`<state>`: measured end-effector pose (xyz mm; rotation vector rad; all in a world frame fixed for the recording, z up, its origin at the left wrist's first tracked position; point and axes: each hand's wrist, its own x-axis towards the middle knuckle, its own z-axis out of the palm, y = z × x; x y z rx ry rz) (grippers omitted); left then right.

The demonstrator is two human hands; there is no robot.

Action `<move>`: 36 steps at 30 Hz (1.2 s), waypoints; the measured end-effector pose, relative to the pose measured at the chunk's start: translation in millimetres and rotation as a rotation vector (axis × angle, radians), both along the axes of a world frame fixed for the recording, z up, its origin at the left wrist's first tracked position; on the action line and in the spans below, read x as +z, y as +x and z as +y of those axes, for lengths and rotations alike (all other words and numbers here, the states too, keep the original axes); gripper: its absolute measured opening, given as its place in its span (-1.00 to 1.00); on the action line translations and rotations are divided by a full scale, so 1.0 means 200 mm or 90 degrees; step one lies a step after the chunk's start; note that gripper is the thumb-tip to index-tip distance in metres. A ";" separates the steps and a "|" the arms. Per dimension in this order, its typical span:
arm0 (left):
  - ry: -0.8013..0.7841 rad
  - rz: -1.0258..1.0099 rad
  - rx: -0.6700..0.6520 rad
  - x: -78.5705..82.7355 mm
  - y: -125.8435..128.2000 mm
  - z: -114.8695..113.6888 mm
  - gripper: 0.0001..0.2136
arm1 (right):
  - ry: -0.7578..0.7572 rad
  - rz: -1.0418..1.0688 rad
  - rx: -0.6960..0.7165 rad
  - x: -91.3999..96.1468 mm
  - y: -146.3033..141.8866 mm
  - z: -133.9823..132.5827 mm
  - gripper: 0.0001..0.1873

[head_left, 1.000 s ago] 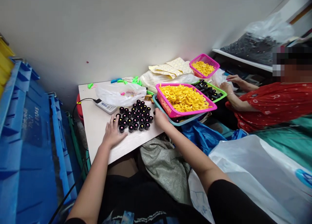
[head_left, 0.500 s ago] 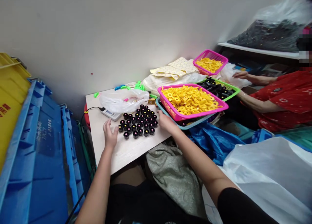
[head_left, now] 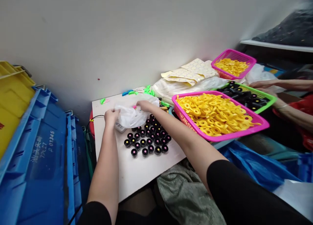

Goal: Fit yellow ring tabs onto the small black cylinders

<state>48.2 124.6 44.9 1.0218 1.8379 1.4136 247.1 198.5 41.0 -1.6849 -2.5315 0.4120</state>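
Note:
My left hand [head_left: 111,116] and my right hand [head_left: 144,106] both grip a bunched white plastic bag [head_left: 129,117] on the white tabletop [head_left: 137,174]. The bag covers most of a small digital scale [head_left: 119,127], and only its near end shows. Just below and to the right of the bag stand several round black caps with pink or yellow centres [head_left: 146,138], packed close together. The bag hides the farthest caps. To the right of my right hand, a pink basket [head_left: 220,139] holds a heap of yellow plastic rings [head_left: 215,115].
Blue crates [head_left: 41,159] and a yellow crate [head_left: 12,91] stand left of the table. Bright green plastic pieces [head_left: 133,93] lie along the wall edge. Behind are cream sheets [head_left: 188,73], a smaller pink basket [head_left: 232,63] and a green tray of black parts [head_left: 244,97]. A co-worker's hands [head_left: 264,84] are at the right.
Both my hands have moved from the tabletop beside the caps onto the white bag and taken hold of it. The bag now lies over the scale, and the whole scene sits further right in view.

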 end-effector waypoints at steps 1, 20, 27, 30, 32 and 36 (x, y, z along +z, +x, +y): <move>0.019 -0.025 -0.013 0.01 0.00 0.05 -0.83 | -0.006 -0.023 -0.011 -0.02 0.00 0.06 -0.52; 0.499 -0.334 -0.168 0.54 -0.16 0.07 -0.71 | 0.407 -0.152 0.043 0.43 0.18 0.26 -0.48; 0.603 -0.260 -0.100 0.77 -0.25 -0.64 -0.48 | 0.400 -0.051 0.149 0.69 -0.01 -0.57 -0.56; 0.569 -0.222 -0.029 0.71 -0.30 -0.90 -0.52 | 0.303 -0.088 0.125 0.64 -0.07 -1.09 -0.54; 0.548 -0.206 -0.040 0.63 -0.32 -1.05 -0.58 | 0.192 -0.096 0.139 0.53 -0.10 -1.38 -0.45; 0.460 -0.317 -0.014 0.46 -0.28 -1.22 -0.67 | 0.010 -0.071 0.159 0.27 -0.13 -1.73 -0.43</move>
